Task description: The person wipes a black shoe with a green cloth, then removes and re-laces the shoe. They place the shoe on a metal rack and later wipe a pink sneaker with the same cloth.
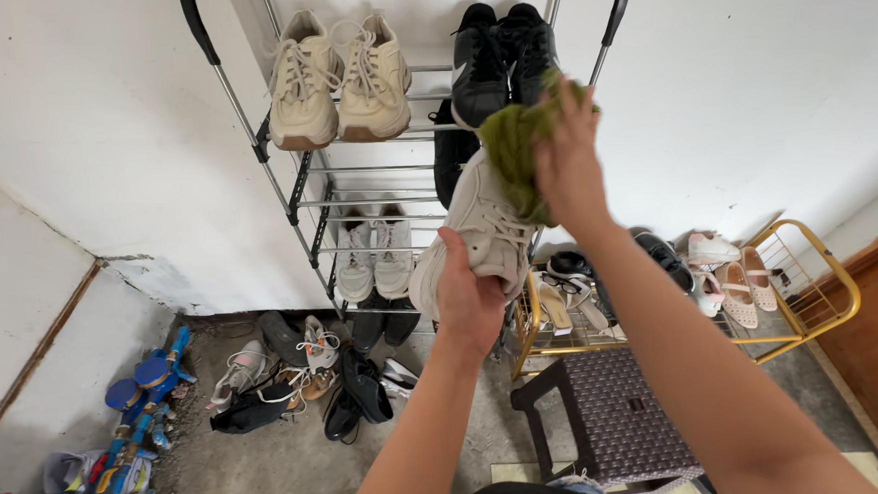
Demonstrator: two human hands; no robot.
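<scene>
Fingers of the left hand (469, 298) clamped the white sneaker (478, 230) steady before the shoe rack (316, 183) while the right hand (567, 160), gripping a green cloth (510, 145), pressed it against the upper.

metal shoe rack (300, 174) with beige sneakers (338, 77), gold rack (828, 262), dark stool (608, 414), perhaps toys (137, 413) bottom left.

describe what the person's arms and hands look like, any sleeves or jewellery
Both forearms are bare as far as the frame shows: no sleeves reach into view. The left hand and right hand wear no gloves, and no watch, bracelet or ring shows on the sides facing the camera. Fingers are partly hidden, so rings there can't be ruled out.
</scene>
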